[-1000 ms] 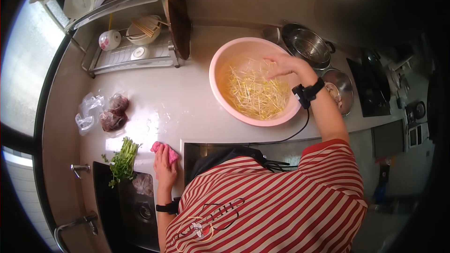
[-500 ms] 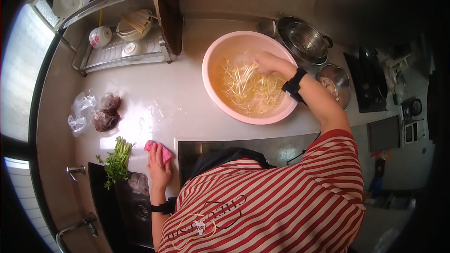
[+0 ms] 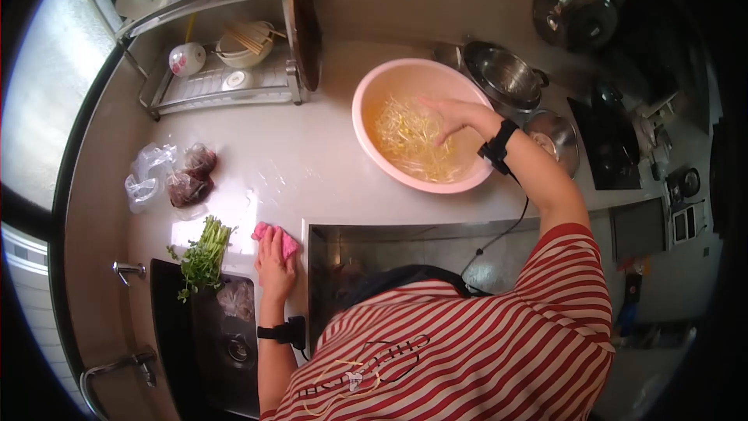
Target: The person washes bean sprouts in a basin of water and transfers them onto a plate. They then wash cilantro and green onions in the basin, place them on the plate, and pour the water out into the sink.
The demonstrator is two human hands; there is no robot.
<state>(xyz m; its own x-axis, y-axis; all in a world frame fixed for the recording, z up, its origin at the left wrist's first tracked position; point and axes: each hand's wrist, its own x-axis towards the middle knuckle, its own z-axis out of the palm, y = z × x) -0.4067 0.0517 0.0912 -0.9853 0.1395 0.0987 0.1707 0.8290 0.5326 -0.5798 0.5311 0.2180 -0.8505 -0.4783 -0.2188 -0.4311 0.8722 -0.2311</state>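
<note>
My right hand is over the bean sprouts inside a large pink basin. Its fingers are spread, and I see no sprouts held in them. A crumpled pink cloth lies at the counter edge near the sink, with my left hand closed over it and pressing it down. Just left of that hand, a bunch of leafy green herbs hangs partly over the sink.
A black sink with a faucet lies at lower left. Bagged dark food sits on the counter. Above stands a dish rack. Steel bowls and a stove are to the right.
My right hand has opened out and let go of the sprouts it was gathering. My left hand stays on the cloth. The whole view has shifted slightly, showing a steel pot at upper right.
</note>
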